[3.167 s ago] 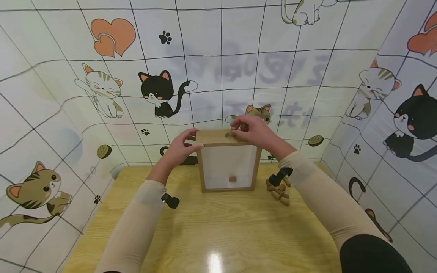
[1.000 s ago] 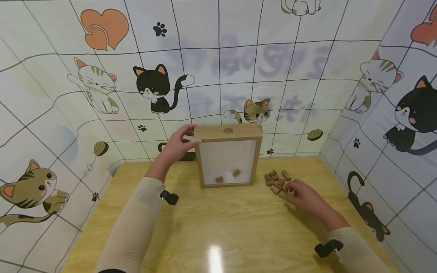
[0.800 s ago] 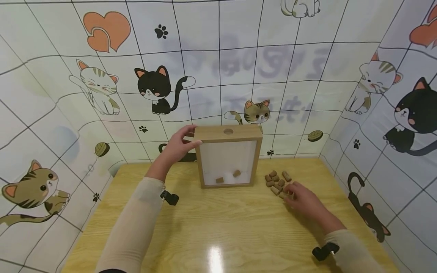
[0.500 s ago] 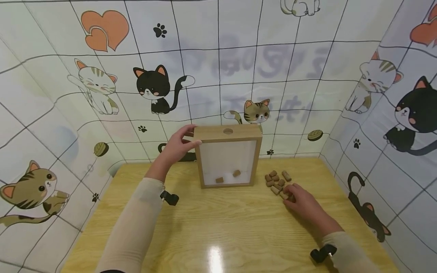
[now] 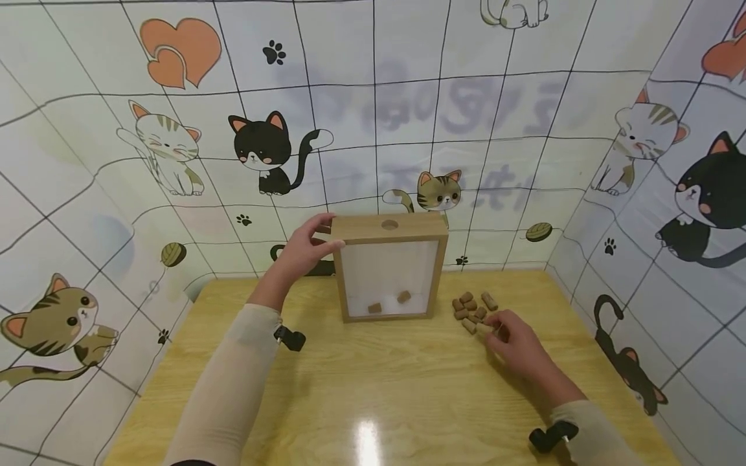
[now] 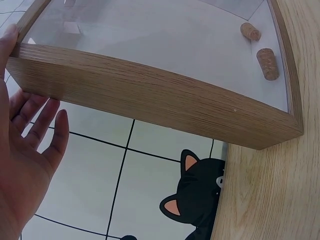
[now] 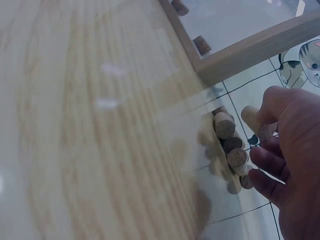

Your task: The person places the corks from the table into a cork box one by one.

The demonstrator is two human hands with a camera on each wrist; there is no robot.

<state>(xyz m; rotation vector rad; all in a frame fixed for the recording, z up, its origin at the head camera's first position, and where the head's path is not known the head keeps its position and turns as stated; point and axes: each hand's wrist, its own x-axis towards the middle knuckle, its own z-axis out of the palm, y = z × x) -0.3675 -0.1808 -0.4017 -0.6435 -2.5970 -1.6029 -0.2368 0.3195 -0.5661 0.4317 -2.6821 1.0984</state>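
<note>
A shallow wooden box with a clear front panel and a round hole in its top stands upright on the table. Two corks lie inside, near the bottom. My left hand grips the box's upper left corner, thumb at the front and fingers behind; the left wrist view shows the thumb on the frame. To the right of the box, my right hand pinches a cork between thumb and fingers, just above the table beside a small pile of corks.
The wood-grain table reaches back to a white cloth wall printed with cats and grid lines. Another such wall rises on the right. A bright reflection lies on the table's front part.
My right hand has gone from the hole in the box's top down to the pile and now pinches another cork. A second cork shows inside the box. The left hand keeps its place.
</note>
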